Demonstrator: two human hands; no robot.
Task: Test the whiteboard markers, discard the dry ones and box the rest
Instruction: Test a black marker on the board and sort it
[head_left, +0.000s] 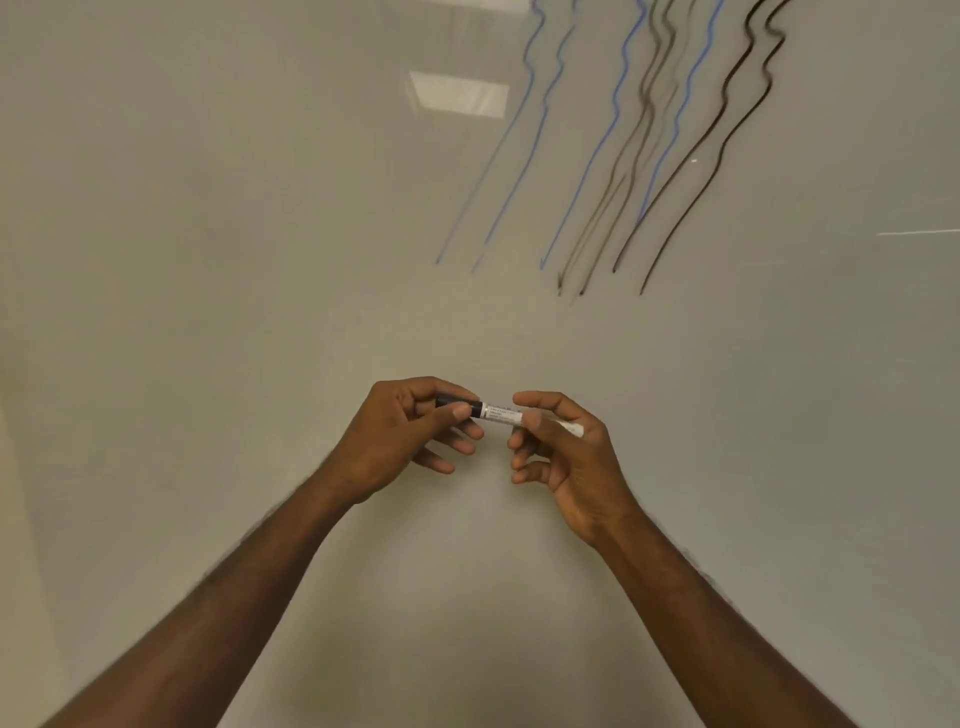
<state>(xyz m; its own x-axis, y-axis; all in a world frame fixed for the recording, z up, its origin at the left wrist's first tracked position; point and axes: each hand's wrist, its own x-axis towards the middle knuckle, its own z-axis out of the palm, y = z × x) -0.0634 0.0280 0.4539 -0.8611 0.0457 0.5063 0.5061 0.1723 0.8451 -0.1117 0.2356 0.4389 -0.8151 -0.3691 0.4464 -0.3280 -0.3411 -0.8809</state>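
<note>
Two hands (498, 431) on label-blurred marker (501, 413)

a: what is the person wearing on the arms?

b: nothing that shows. both forearms are bare from the bottom edge of the picture up to the wrists, with no sleeve or cuff in sight.

a: anything on the wrists or fingers?

b: no. the left hand (405, 431) and the right hand (563, 452) are bare too, with no gloves.

a: how do the nails look?

b: short and plain. one pale nail shows on the thumb of the left hand, and another on a finger of the right hand.

a: and the rest of the body?

b: out of view. only the two forearms and hands show.
</note>
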